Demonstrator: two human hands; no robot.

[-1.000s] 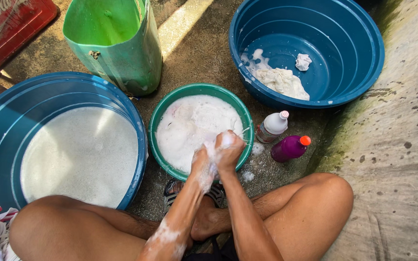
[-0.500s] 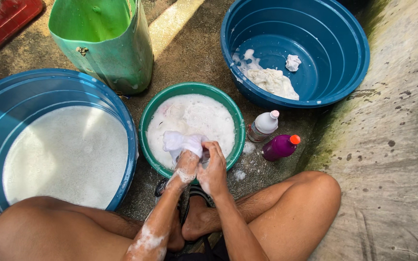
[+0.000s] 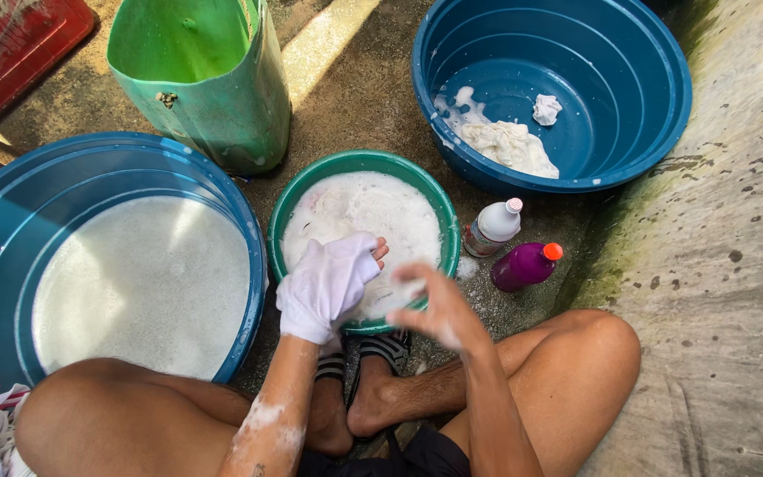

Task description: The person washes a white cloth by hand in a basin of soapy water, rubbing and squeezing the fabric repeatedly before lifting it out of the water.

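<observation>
Head view: left hand (image 3: 328, 287), fingers spread inside a white cloth (image 3: 315, 296), over the green basin's (image 3: 277, 221) near rim at centre frame; right hand (image 3: 439, 309) open, empty, blurred, just beside; tubs crowd the concrete floor (image 3: 355, 97).

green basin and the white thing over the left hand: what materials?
Green basin: looks like moulded plastic, smooth, slightly glossy, with a rolled rim. White cloth over the left hand: thin wet fabric, probably cotton or a blend; it wrinkles and clings.

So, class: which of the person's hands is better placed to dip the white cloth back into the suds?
Left. The left hand wears the white cloth over the green basin; the right hand is bare.
</observation>
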